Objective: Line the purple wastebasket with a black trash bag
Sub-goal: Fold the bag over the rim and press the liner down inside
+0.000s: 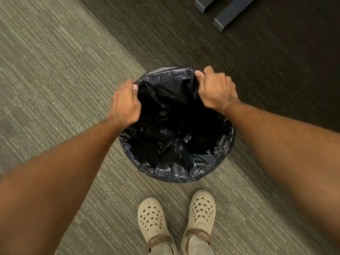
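A black trash bag (176, 144) lies open inside a round wastebasket on the carpet, its edge folded over the rim all the way round. The bag hides the wastebasket, so no purple shows. My left hand (125, 103) grips the bag's edge at the far left of the rim, thumb on the inside. At the far right of the rim, my right hand (215, 89) pinches the bag's edge the same way. The plastic is crumpled and glossy, and the inside is dark.
Grey-green striped carpet (55, 80) meets a darker carpet strip (257, 70) running diagonally behind the basket. Two dark blue-grey furniture feet (231, 13) stand at the top right. My feet in cream perforated clogs (176, 221) are just in front of the basket.
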Available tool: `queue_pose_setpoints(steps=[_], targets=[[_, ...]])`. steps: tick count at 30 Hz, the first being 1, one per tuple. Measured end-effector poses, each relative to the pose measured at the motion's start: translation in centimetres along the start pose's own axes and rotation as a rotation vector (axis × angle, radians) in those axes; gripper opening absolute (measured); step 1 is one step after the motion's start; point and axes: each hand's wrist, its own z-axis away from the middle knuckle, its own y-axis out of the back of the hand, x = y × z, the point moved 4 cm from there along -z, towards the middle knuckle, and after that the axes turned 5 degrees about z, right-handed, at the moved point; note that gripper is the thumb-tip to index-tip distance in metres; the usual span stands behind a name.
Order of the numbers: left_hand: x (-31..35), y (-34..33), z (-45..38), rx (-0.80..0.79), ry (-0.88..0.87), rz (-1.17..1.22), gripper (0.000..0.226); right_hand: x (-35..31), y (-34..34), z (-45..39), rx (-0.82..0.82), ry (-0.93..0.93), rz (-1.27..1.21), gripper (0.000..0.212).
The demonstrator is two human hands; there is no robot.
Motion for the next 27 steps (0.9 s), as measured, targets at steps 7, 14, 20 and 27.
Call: queue_pose_setpoints(steps=[7,14,20,27], targets=[[-0.3,0.8,0.6,-0.102,0.122,0.005,0.043,1.1,0.7,1.1,-0.120,-0.112,-0.184,0.049],[-1.3,2.9,7.6,-0.155,0.314,-0.185,0.049,5.5,0.7,13.7,-0.132,-0.626,-0.443,0.059],[0.3,2.5,8.0,-0.152,0.338,-0.150,0.025,5.4,-1.9,17.9,-0.198,-0.724,-0.637,0.023],[5.3,2.0,4.8,-0.066,0.287,-0.134,0.018,9.0,1.5,14.1,-0.098,-0.779,-0.728,0.026]])
